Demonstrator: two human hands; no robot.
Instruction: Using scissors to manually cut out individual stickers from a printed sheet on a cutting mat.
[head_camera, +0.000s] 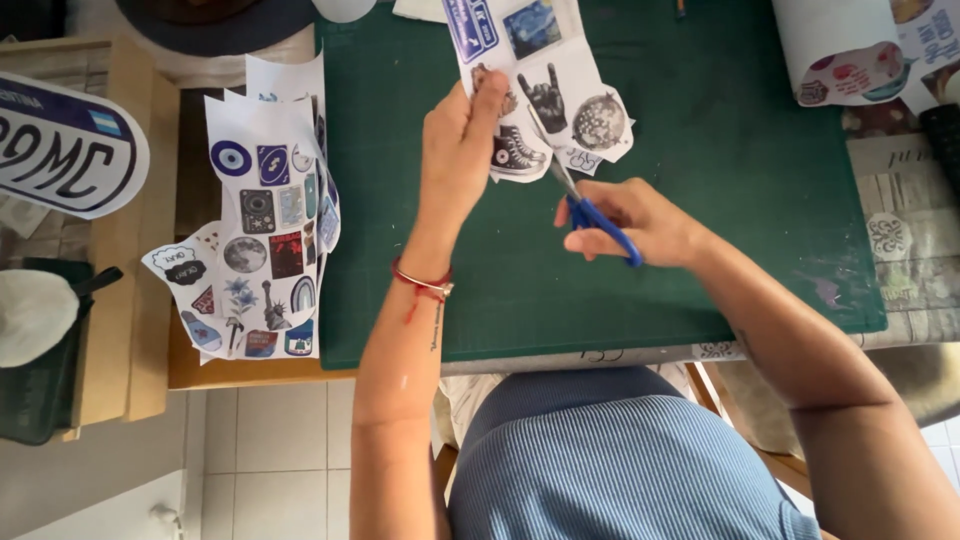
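Sticker sheet (545, 70) pinched by left hand (460, 140), top centre; blue scissors (590, 215) gripped by right hand (635, 220), blades in the paper; most pictures uncut.

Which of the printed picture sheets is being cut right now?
The sheet held up in the left hand, with scissors at its edge; the other sheets lie flat.

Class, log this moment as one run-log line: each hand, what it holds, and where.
left hand: holds printed sheet | right hand: blue-handled scissors, blades at sheet edge | surface: green cutting mat | aside: sticker sheets
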